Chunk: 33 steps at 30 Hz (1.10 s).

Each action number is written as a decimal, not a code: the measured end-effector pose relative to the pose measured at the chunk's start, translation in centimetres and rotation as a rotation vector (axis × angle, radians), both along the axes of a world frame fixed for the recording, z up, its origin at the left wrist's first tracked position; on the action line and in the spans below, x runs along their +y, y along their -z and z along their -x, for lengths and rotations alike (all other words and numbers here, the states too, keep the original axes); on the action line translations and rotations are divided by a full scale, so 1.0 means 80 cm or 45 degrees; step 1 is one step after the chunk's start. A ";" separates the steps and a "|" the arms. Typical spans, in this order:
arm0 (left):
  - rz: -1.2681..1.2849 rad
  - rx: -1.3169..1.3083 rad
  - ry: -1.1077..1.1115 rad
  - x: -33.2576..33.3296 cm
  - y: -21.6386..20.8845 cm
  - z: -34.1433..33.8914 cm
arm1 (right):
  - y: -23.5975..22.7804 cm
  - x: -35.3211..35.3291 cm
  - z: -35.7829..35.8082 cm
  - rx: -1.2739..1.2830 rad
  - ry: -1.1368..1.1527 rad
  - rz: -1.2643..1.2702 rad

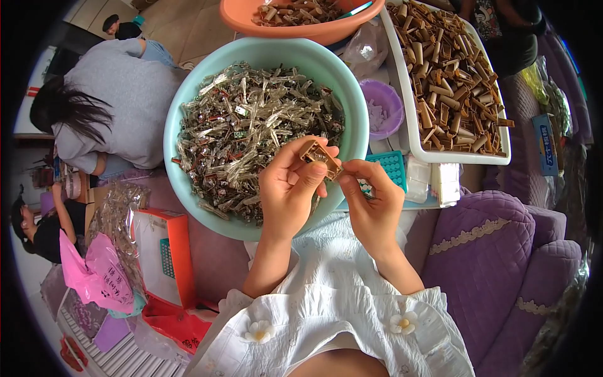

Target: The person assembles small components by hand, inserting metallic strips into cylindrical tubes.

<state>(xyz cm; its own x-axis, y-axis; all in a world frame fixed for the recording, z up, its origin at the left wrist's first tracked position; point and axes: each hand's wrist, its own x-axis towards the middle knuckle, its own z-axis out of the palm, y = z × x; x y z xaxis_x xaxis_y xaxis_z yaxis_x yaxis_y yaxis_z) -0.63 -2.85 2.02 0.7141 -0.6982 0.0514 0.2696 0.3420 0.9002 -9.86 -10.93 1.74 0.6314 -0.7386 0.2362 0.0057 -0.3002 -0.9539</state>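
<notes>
My left hand (pixel 286 191) is closed around a small brown plastic casing (pixel 319 157), its hollow side turned up, with small parts showing inside. The thumb and forefinger of my right hand (pixel 377 201) pinch at the casing's right end; whether they grip the casing or a tiny part there is too small to tell. Both hands are above the near right side of a mint-green basin (pixel 174 147). The basin holds a heap of clear, bundled pieces (pixel 251 119) mixed with dark and reddish bits.
A white tray (pixel 405 103) heaped with brown casings stands at the right. An orange basin (pixel 229 19) lies beyond. Nearby are a purple bowl (pixel 397 107) with white pieces and a teal grid tray (pixel 394 169). A person in grey (pixel 125 88) sits left; purple upholstery (pixel 477 251) is right.
</notes>
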 end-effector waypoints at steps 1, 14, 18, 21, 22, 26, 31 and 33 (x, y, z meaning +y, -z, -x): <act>0.000 0.002 0.000 0.000 0.000 0.001 | 0.000 0.000 0.000 0.002 0.000 0.000; 0.080 0.361 -0.065 -0.012 0.007 0.018 | 0.013 -0.018 0.008 0.095 -0.209 -0.197; -0.019 0.208 -0.066 -0.012 0.005 0.022 | 0.006 -0.025 0.005 -0.245 -0.164 -0.407; -0.088 -0.095 -0.059 -0.016 0.011 0.033 | -0.001 -0.026 0.002 0.007 -0.236 -0.265; -0.139 -0.175 -0.071 -0.016 0.010 0.036 | 0.001 -0.028 0.001 -0.003 -0.221 -0.137; -0.167 -0.159 -0.014 -0.021 0.007 0.031 | -0.003 -0.042 0.002 0.143 -0.307 -0.164; -0.102 0.084 0.093 -0.008 0.014 0.022 | -0.007 -0.118 0.057 0.192 -0.765 -0.475; -0.124 0.093 0.109 0.000 0.026 0.006 | 0.006 -0.123 0.077 0.194 -0.600 -0.519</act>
